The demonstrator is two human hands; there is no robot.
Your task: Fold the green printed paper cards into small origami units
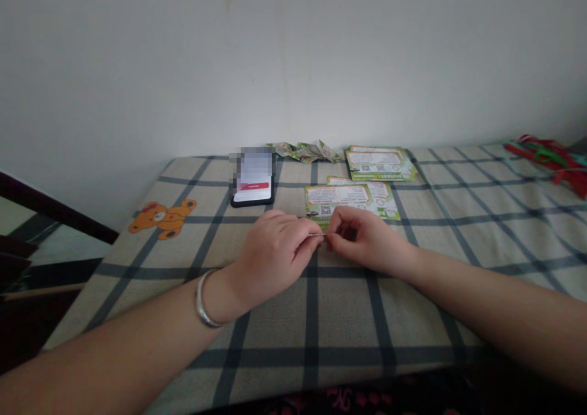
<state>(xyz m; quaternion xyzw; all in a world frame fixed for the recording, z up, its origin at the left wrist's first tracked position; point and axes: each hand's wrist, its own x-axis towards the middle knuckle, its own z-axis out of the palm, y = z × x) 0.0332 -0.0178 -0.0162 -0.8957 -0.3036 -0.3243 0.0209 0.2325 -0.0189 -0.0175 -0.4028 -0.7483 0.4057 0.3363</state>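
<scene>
My left hand [279, 247], with a silver bangle at its wrist, is closed in a pinch near the middle of the table. Facing it, my right hand [362, 238] pinches too, thumb against forefinger. Between the two sets of fingertips runs a thin pale strip [316, 235], seen almost edge-on; its kind is too small to tell. Just beyond the hands lie overlapping green-and-white printed cards [348, 198], partly hidden by my right hand. Farther back, another stack of such cards [378, 163] rests on the cloth.
A checked cloth [270, 329] covers the table. A phone [254, 183] leans at the back, beside crumpled wrappers [305, 150]. To the left lies an orange bear cutout [162, 218]. Red and green cords [553, 161] are bunched at the far right. A wall [293, 60] stands behind.
</scene>
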